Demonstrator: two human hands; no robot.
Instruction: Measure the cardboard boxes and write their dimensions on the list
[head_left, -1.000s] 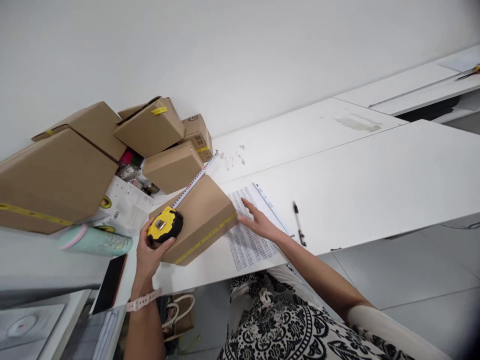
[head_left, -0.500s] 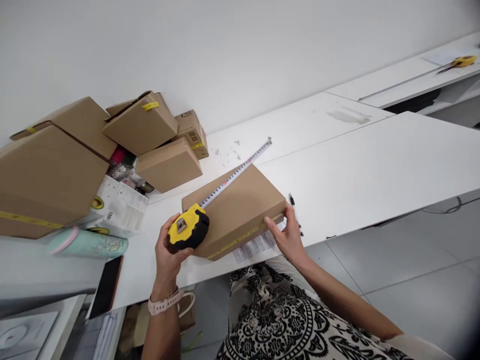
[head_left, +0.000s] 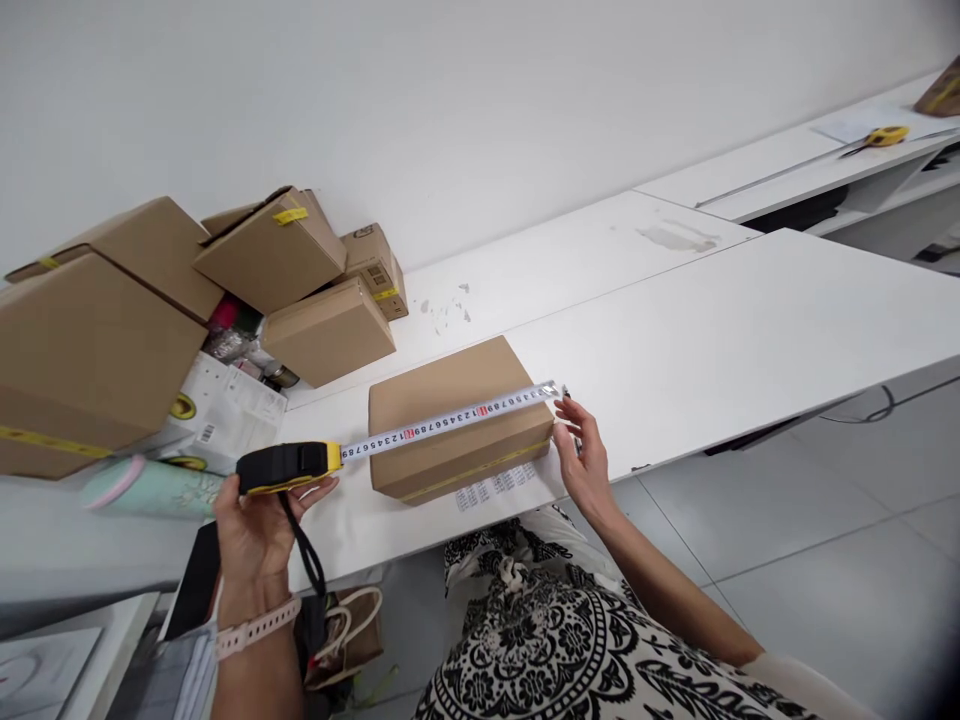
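Observation:
A brown cardboard box point(head_left: 442, 405) with yellow tape along its side lies on the white table, over a printed sheet point(head_left: 495, 488). My left hand point(head_left: 259, 530) is closed round a yellow and black tape measure point(head_left: 289, 467), held on its side left of the box, its black strap hanging down. The silver blade point(head_left: 450, 420) stretches across the box to its right end. There my right hand point(head_left: 583, 460) has thumb and fingers apart, fingertips close to the blade's hook; whether they touch it I cannot tell.
Several cardboard boxes point(head_left: 330, 330) are stacked at the left against the wall, with a mint green bottle point(head_left: 154, 490) and a dark phone point(head_left: 193, 580) in front. On the far right shelf lies another yellow tape measure point(head_left: 886, 136). A paper bag point(head_left: 356, 640) stands under the table.
The box was slid right over the sheet, with my right hand on its right end. My left hand has since moved left, turning the tape measure, and the blade has swung down across the box.

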